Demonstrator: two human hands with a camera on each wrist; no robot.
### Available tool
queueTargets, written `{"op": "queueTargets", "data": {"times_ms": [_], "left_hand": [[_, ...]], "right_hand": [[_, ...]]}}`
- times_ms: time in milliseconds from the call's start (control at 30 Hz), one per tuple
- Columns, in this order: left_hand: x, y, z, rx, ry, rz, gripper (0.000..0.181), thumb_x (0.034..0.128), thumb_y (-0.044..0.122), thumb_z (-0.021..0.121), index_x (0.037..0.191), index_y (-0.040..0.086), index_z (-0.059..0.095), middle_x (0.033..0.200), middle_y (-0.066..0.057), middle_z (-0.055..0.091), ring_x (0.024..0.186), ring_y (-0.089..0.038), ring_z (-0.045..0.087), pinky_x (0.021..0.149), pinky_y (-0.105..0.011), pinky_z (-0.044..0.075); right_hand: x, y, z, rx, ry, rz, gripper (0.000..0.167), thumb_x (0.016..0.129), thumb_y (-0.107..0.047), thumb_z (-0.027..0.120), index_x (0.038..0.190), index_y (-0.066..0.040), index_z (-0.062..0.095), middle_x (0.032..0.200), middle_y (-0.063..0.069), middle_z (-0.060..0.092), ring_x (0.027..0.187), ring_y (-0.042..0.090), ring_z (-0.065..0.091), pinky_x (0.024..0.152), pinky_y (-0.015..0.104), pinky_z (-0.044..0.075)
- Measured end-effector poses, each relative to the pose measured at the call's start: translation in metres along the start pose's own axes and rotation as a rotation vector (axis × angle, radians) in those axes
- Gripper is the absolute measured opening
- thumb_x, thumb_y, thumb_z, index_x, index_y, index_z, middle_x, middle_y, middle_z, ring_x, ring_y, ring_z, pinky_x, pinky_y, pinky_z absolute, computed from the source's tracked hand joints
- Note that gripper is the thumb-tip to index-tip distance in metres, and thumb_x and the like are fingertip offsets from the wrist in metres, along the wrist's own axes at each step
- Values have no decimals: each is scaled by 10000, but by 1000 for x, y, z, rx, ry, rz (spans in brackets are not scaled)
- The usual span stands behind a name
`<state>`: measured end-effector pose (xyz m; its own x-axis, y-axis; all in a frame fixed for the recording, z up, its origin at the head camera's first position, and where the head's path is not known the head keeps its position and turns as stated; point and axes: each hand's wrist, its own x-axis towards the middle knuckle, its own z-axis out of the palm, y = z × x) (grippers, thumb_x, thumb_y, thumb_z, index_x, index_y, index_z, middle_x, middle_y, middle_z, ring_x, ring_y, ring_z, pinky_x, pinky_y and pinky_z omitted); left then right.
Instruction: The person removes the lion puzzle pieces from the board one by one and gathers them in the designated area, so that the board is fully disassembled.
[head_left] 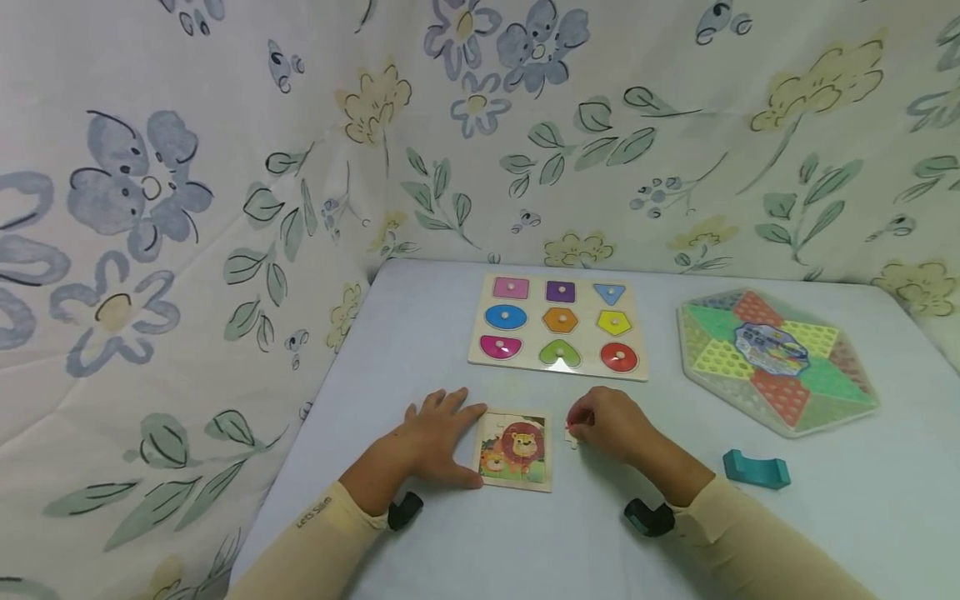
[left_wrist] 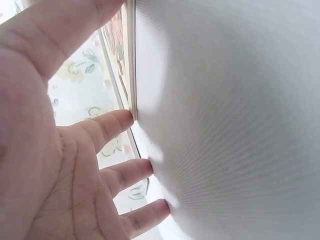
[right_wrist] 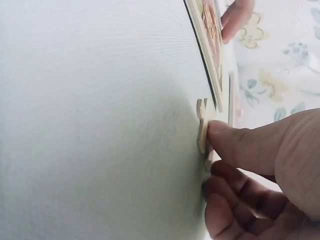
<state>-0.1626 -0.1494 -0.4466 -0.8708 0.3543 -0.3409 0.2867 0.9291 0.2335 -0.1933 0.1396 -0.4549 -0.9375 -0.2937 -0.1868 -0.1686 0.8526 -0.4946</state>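
A small square wooden jigsaw [head_left: 514,448] with a lion picture lies flat on the white table, pale wood showing at its upper left. Fingers spread, my left hand [head_left: 437,442] rests beside it, thumb and index fingertip touching its left edge. From the left wrist view, the jigsaw's rim [left_wrist: 131,65] meets the index fingertip, and the other fingertips touch the table. To the right of the jigsaw, my right hand [head_left: 611,423] pinches a small puzzle piece [right_wrist: 202,127] close to the tabletop. Its thumb is on the piece; the fingers partly hide it.
Behind the jigsaw lies a wooden shape board [head_left: 558,327] with coloured knobbed shapes. At the right is a hexagonal game board [head_left: 776,360] with coloured triangles, and a teal curved block [head_left: 756,470] lies nearer. Floral cloth [head_left: 525,158] hangs behind the table.
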Motion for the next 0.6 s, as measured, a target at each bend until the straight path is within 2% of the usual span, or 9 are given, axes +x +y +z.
{"op": "queueTargets", "data": {"times_ms": [67,167,400,600], "left_hand": [[0,-1,1,-3,-1,3,1041,696,634,846,1572,308,389,1679,-71,271,1517,-413,230,1144,-729,272],[1,-1,1,-8,-3,4,1041,699,639,841,1575,311,385,1682,-70,265,1520,-414,221,1146,-734,262],[1,-1,-1,-1,-11,16,1020,722,657,822,1576,314,382,1684,-67,264,1521,-416,227,1146,-730,263],[-2,-1,-2,-5,-18,7,1022,729,657,816,1585,318,370,1688,-67,255,1531,-417,213,1152,-736,246]], "right_hand": [[-1,-6,0,-22,12,5,145,869,-170,823,1000,-118,789,900,4,654,853,167,571,786,338,573],[0,-20,5,-37,29,-27,194,868,-202,822,1046,-138,782,941,5,648,884,162,575,808,347,579],[7,-61,29,-84,-12,-232,283,842,-255,845,1114,-202,785,1031,32,619,941,167,527,745,280,541],[12,-74,34,-80,-70,-195,328,823,-210,861,1137,-201,763,1070,50,591,994,194,505,736,268,554]]}}
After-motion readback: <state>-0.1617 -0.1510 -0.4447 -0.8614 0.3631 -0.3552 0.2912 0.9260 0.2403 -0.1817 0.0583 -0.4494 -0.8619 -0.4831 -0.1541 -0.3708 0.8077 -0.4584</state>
